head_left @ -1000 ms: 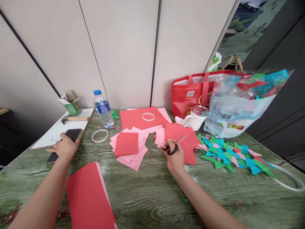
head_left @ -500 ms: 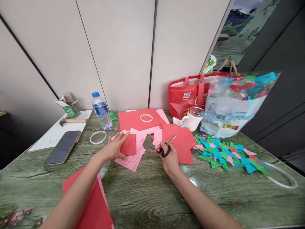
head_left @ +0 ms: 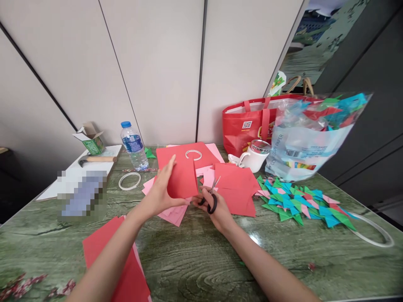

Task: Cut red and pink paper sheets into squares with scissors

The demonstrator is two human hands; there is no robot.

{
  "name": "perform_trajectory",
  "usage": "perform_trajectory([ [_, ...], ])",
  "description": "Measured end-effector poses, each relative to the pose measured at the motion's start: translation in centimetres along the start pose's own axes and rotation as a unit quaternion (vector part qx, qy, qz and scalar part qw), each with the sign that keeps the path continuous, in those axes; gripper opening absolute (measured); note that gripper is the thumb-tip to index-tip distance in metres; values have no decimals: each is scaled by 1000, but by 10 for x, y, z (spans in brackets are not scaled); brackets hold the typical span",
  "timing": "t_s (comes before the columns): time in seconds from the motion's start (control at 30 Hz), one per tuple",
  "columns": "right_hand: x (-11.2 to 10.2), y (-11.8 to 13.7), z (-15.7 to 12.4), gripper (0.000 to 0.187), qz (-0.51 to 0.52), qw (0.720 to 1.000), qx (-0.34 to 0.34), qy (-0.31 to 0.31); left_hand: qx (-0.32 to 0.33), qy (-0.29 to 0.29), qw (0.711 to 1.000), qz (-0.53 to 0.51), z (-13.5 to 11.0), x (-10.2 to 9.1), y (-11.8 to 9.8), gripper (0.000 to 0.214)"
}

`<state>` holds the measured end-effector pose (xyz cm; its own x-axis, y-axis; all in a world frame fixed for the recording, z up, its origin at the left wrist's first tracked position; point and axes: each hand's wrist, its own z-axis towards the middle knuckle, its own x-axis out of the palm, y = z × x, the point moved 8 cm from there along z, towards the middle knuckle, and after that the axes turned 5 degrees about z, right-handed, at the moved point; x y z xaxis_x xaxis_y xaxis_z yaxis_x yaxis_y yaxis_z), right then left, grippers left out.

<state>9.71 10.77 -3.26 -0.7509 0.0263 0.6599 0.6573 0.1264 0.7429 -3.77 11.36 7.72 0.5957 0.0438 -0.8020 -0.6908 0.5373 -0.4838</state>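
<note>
My left hand point(head_left: 159, 194) has a square sheet of red paper point(head_left: 182, 178) by its edges, between thumb and fingers. The sheet is raised and tilted above a loose pile of pink paper squares point(head_left: 175, 214). Black-handled scissors point(head_left: 213, 202) are gripped in my right hand point(head_left: 219, 213), blades pointing up and away from me. The fingertips of that hand meet the lower right corner of the raised sheet; whether they pinch it I cannot tell. Right of the scissors lie more red paper squares point(head_left: 237, 197).
Folded paper pieces point(head_left: 292, 201) are heaped at right, by a white ring point(head_left: 382, 233). Behind stand a white mug point(head_left: 255, 157), a red bag point(head_left: 234, 130) and a plastic bag point(head_left: 292, 151). A water bottle point(head_left: 135, 147), tape roll point(head_left: 129, 181) and hammer point(head_left: 97, 159) lie left; red sheets point(head_left: 126, 277) in front.
My left hand has lifted the red sheet off the pink pile and moved it right. My right hand, with the scissors, has come slightly left to the sheet's corner.
</note>
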Motion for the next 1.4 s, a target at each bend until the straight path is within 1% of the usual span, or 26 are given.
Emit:
perform_trajectory([
  [0.07,9,-3,-3,31,2,999,7,48,16,-4,996,-82,-3,7,-19,114],
  [0.13,12,-5,-4,29,-3,998,9,69,28,4,990,-140,-7,20,-28,117],
  [0.23,7,-4,-3,23,-16,998,3,59,14,-3,981,-194,-11,38,-23,117],
  [0.33,2,1,0,24,-30,998,-11,46,7,-21,975,-221,-11,47,-14,116],
  [0.47,0,3,1,23,-41,998,1,40,13,-48,975,-218,-13,48,-9,117],
  [0.6,8,-4,-5,20,-31,996,43,66,30,-74,976,-204,-17,48,-7,119],
  [0.67,8,-6,-6,21,-28,996,50,67,35,-78,976,-198,-18,49,-5,119],
  [0.9,-6,-5,2,33,-26,998,55,24,33,-72,984,-159,-19,46,-1,111],
  [0.97,-8,-2,3,33,-13,998,57,11,19,-93,983,-158,-19,42,1,107],
  [1.03,-12,2,4,33,-6,999,45,-10,-22,-137,970,-201,-18,35,9,107],
  [1.07,-14,5,4,33,-6,999,33,-21,-52,-164,955,-242,-18,33,16,109],
  [1.13,-17,9,6,32,-14,999,12,-35,-122,-202,909,-343,-19,34,35,109],
  [1.17,-17,10,6,31,-17,999,3,-36,-159,-203,883,-392,-19,38,43,103],
  [1.2,-17,12,7,31,-16,999,-4,-35,-193,-181,858,-439,-19,46,50,93],
  [1.23,-17,13,7,31,-11,999,-8,-33,-223,-139,836,-483,-19,56,53,81],
  [1.27,-16,14,7,30,-6,1000,-11,-28,-246,-81,815,-519,-20,68,52,68],
  [1.3,-14,14,7,30,0,1000,-12,-21,-259,-15,796,-547,-21,79,48,60],
  [1.37,-8,15,5,28,6,1000,-8,2,-260,100,770,-574,-25,94,35,63],
  [1.4,-5,16,5,27,4,1000,-9,15,-253,137,765,-576,-27,98,29,67],
])
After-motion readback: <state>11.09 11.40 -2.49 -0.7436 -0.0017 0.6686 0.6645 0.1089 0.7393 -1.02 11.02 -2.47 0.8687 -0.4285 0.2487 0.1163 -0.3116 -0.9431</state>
